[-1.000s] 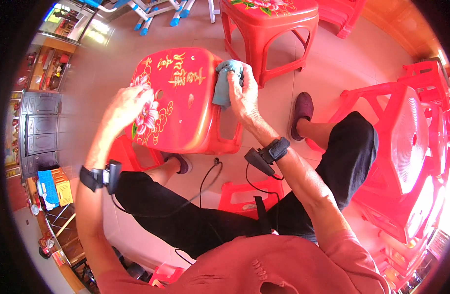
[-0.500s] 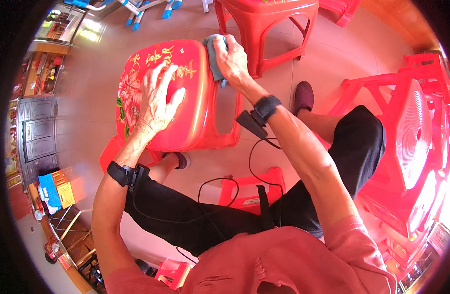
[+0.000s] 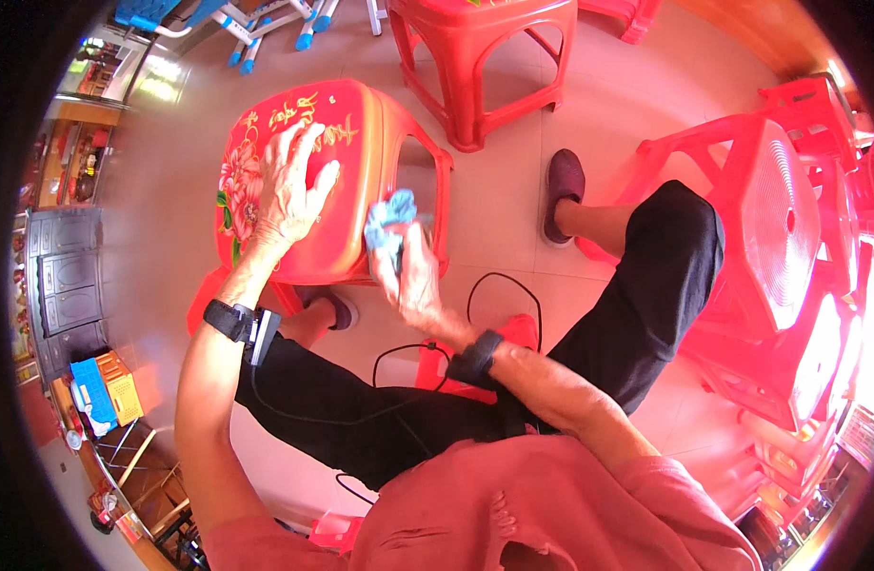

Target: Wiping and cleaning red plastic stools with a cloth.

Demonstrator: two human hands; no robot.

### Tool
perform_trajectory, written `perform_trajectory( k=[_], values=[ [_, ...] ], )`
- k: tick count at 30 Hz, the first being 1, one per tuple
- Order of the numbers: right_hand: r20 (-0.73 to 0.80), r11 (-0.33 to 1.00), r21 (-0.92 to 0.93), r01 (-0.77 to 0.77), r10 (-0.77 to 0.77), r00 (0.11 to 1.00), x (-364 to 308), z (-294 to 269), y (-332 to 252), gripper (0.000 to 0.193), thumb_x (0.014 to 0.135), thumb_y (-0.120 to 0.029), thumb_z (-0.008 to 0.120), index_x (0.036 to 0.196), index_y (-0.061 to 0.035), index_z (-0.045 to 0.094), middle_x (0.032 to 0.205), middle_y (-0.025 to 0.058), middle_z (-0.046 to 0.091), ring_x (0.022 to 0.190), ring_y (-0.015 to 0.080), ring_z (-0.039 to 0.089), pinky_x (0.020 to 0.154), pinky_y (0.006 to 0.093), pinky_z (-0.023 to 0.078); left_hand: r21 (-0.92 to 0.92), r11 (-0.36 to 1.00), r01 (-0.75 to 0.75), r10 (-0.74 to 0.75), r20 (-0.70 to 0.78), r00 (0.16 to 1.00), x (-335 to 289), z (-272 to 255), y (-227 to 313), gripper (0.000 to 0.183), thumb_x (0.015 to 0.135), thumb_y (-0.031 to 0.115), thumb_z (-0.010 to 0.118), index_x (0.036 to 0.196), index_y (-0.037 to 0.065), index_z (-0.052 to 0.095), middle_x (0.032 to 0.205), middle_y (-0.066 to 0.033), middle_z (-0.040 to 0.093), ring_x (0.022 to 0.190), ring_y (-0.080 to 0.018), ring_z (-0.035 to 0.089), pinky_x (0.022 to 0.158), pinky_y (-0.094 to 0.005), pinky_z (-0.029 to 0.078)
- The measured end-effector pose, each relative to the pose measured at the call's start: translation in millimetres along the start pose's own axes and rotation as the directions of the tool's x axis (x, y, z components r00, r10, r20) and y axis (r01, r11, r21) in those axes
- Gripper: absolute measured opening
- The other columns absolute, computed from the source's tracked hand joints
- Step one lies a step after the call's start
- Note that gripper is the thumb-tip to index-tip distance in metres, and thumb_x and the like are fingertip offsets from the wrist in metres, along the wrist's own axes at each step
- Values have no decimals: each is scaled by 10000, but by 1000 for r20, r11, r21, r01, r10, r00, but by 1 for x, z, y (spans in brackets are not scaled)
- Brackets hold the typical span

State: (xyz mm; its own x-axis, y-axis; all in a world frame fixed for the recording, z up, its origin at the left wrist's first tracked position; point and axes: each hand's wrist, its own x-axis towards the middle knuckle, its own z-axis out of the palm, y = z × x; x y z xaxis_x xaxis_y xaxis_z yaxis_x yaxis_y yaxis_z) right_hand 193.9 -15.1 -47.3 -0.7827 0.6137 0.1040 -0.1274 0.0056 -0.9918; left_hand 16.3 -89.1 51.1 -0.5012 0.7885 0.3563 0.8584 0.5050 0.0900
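A red plastic stool (image 3: 347, 238) with a flower pattern and gold lettering on its seat stands in front of me, tilted in view. My left hand (image 3: 292, 190) lies on the seat with its fingers spread, pressing on the printed surface. In my right hand (image 3: 410, 276) is a crumpled blue-grey cloth (image 3: 391, 217), held at the near right side of the stool, by the seat's edge. The right fingers are partly hidden and a little blurred. Black bands with small devices are strapped round both wrists.
Another red stool (image 3: 480, 67) stands beyond, towards the top. Stacked red stools (image 3: 770, 228) fill the right side. Between my legs, a black cable (image 3: 380, 357) loops above a low red stool (image 3: 461, 381). Blue and yellow crates (image 3: 109, 390) sit at the left, near grey cabinets (image 3: 70, 276).
My right hand has moved with the cloth from the seat's far right edge toward me, down to its near right corner. The left hand stays on the seat; the whole view has shifted slightly.
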Motion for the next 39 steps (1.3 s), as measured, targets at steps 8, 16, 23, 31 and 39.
perform_trajectory(
  k=[8,16,23,31,39],
  values=[
    [1,999,-12,-38,38,999,23,-12,-19,288,855,-117,612,1100,-45,480,952,201,558,772,328,596,674,398,487,-5,1000,5,-5,1,1000,-1,5,-1,519,840,226,651,1297,54,474,1252,-195,469,1167,-380,445,999,-499,355],
    [-98,988,-154,-29,14,995,158,-5,-9,304,862,-280,572,1000,-15,519,868,265,620,838,430,615,743,469,472,-50,999,9,-8,28,1000,-3,-1,-2,522,840,204,647,1304,44,468,1252,-201,464,1175,-391,436,1012,-501,345],
    [-120,921,-248,-299,277,953,201,-19,109,367,857,-352,535,987,-10,517,924,270,628,921,430,608,787,477,459,-6,998,57,-56,96,994,11,-7,12,534,830,201,649,1306,47,463,1259,-215,452,1187,-393,427,1017,-498,332],
    [-29,917,-279,-285,288,957,191,-24,99,354,857,-358,546,905,-8,562,855,245,639,852,417,621,754,474,465,33,997,74,-78,119,990,4,-6,8,528,833,205,647,1303,45,466,1267,-214,450,1195,-388,428,1021,-496,330],
    [102,986,-110,-123,135,986,215,-28,100,394,843,-406,563,965,-34,608,869,233,645,848,413,618,772,458,471,58,995,77,-84,123,989,9,-8,11,538,836,220,639,1310,52,449,1274,-205,451,1202,-375,431,1021,-487,334]
  ],
)
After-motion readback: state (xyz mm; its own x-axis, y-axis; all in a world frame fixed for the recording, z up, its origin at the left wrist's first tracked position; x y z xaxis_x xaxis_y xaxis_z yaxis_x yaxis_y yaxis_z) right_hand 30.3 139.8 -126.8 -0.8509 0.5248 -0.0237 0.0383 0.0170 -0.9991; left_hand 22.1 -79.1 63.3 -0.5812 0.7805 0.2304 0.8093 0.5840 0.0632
